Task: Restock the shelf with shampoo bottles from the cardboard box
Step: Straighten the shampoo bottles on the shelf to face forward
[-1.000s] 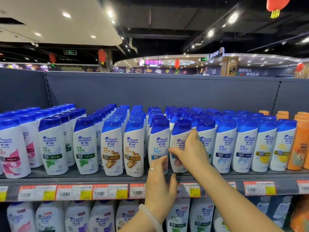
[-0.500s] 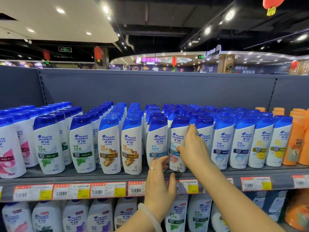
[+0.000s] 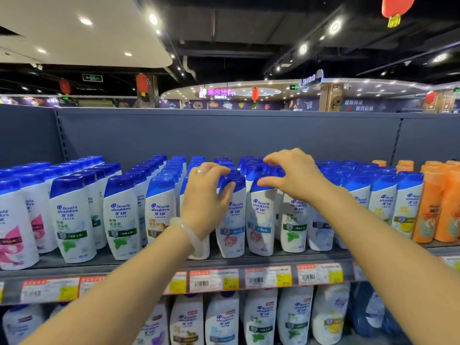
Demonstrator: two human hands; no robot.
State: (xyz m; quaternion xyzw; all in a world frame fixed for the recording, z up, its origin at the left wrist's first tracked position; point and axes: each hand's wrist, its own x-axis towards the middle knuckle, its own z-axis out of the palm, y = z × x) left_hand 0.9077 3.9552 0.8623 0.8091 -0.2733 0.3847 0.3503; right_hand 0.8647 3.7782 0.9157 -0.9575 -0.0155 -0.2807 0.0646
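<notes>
Rows of white shampoo bottles with blue caps fill the grey shelf (image 3: 323, 257). My left hand (image 3: 206, 195), with a ring and a pale bangle, curls its fingers over the blue cap of a front-row shampoo bottle (image 3: 230, 227) with a pink-flower label. My right hand (image 3: 295, 179) hovers just right of it, thumb and fingers apart over the caps. Its thumb is beside the cap of the neighbouring bottle (image 3: 261, 220). The cardboard box is out of view.
Orange bottles (image 3: 438, 207) stand at the shelf's right end. Price tags (image 3: 214, 280) line the shelf's front edge. More shampoo bottles (image 3: 224, 319) fill the lower shelf. A grey back panel (image 3: 224, 135) rises behind the rows.
Both hands have risen from the lower bodies of the front bottles to their caps. The right hand let go of the bottle's side. The view has come closer.
</notes>
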